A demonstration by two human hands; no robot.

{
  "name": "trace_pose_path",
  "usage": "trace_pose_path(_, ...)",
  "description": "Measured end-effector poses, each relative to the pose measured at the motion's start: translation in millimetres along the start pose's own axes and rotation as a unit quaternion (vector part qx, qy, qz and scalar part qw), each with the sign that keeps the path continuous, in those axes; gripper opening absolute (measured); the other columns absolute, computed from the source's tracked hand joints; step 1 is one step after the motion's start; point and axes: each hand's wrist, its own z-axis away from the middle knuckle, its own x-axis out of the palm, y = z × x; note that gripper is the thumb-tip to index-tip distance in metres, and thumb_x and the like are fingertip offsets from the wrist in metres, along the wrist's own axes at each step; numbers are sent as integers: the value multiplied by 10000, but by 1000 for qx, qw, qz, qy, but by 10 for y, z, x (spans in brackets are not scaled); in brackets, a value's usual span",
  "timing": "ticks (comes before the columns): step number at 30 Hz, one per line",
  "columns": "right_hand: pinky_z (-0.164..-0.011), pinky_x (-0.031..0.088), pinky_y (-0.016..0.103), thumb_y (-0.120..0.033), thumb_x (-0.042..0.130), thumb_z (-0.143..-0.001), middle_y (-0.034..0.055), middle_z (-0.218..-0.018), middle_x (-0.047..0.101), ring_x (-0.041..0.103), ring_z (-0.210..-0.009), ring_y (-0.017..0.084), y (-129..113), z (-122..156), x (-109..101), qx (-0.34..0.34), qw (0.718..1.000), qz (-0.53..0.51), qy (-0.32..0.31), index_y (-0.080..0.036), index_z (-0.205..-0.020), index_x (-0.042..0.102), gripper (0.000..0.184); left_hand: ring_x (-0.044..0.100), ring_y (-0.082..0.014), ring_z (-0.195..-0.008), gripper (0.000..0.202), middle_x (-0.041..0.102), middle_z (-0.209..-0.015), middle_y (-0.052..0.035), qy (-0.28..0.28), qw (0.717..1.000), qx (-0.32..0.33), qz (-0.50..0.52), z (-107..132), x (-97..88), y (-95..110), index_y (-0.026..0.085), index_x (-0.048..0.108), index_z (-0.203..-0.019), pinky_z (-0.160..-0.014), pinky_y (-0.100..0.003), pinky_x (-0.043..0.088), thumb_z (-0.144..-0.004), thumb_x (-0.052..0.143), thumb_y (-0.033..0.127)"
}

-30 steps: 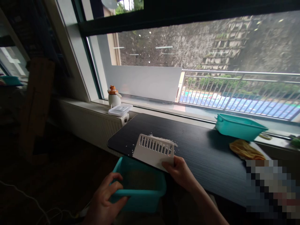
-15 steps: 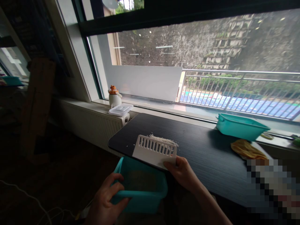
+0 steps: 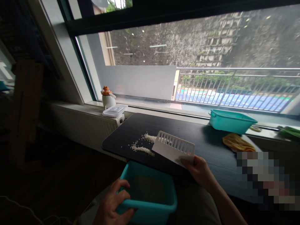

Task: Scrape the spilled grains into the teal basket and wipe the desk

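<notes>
My left hand point(image 3: 118, 203) is closed on the near left rim of a teal plastic bin point(image 3: 150, 204), below the table's front edge. The bin's inside is dark, and its contents are hard to make out. In my right hand point(image 3: 197, 167) is a flat white slotted scraper point(image 3: 173, 150), gripped at its lower right corner and tilted over the tabletop. White grains that look like rice point(image 3: 142, 150) lie in two short rows to the scraper's left. Part of the farther row is behind the scraper and shows through its slots.
The dark table point(image 3: 187, 125) stands against the window sill. At its right back are another teal bin point(image 3: 232, 122) and a yellow cloth point(image 3: 237, 142). On the radiator at left sit a clear plastic lid point(image 3: 114, 110) and a white pot with an orange top point(image 3: 108, 99).
My right hand has moved the scraper right, uncovering a nearer row of grains. The bin in my left hand appears slightly lower and further right; the whole view has shifted a little.
</notes>
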Motion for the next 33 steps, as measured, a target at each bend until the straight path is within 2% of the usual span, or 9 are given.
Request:
trace_pose_path(3, -879, 540, 474, -507, 699, -735, 106, -1059, 721, 660, -997, 317, -17, 23, 7, -2, 999, -2, -40, -154, -1003, 716, 444, 644, -157, -789, 79, 617, -957, -24, -15, 1000, 18, -7, -5, -12, -25, 212, 599, -630, -685, -206, 525, -673, 649, 168)
trace_pose_path(6, -873, 547, 460, -491, 690, -755, 106, -1088, 711, 655, -1009, 311, -15, 34, -2, 1, 997, -10, -70, -157, -1037, 708, 438, 640, -155, -781, 79, 617, -961, -26, -10, 1000, 4, 6, -5, 1, -7, 211, 597, -633, -674, -203, 525, -681, 649, 174)
trace_pose_path(11, -850, 557, 460, -516, 701, -728, 112, -1060, 716, 659, -993, 312, -21, 55, 3, 5, 999, -21, -25, -154, -986, 704, 445, 635, -154, -757, 79, 618, -953, -24, 16, 999, -14, 28, 3, 24, 28, 211, 590, -623, -663, -211, 521, -682, 637, 188)
trace_pose_path(16, -822, 564, 457, -533, 728, -686, 107, -1010, 730, 674, -939, 309, -24, 123, 13, 7, 999, -41, 9, -165, -952, 709, 455, 639, -158, -748, 78, 628, -936, -30, 5, 1000, 5, 11, -13, -5, -9, 212, 598, -622, -653, -212, 529, -682, 646, 193)
trace_pose_path(21, -774, 573, 440, -522, 736, -679, 106, -963, 738, 686, -872, 305, -8, 224, -37, 20, 999, -31, -2, -170, -936, 720, 436, 633, -161, -769, 74, 618, -955, -26, 34, 999, -22, 31, -10, 6, 20, 212, 597, -618, -672, -215, 527, -671, 648, 214)
trace_pose_path(28, -794, 567, 459, -531, 737, -671, 107, -955, 737, 678, -890, 313, -29, 237, -50, 21, 999, -42, 10, -170, -933, 715, 447, 619, -162, -763, 98, 617, -948, -26, 19, 998, -37, 50, 2, 24, 38, 212, 595, -613, -676, -222, 524, -675, 664, 240)
trace_pose_path(33, -751, 571, 431, -550, 722, -674, 105, -927, 743, 681, -853, 305, -79, 253, -40, 20, 999, -20, -26, -173, -920, 729, 449, 621, -167, -758, 177, 618, -952, -39, 30, 998, -45, 44, -8, 12, 31, 208, 595, -602, -690, -235, 532, -710, 671, 326)
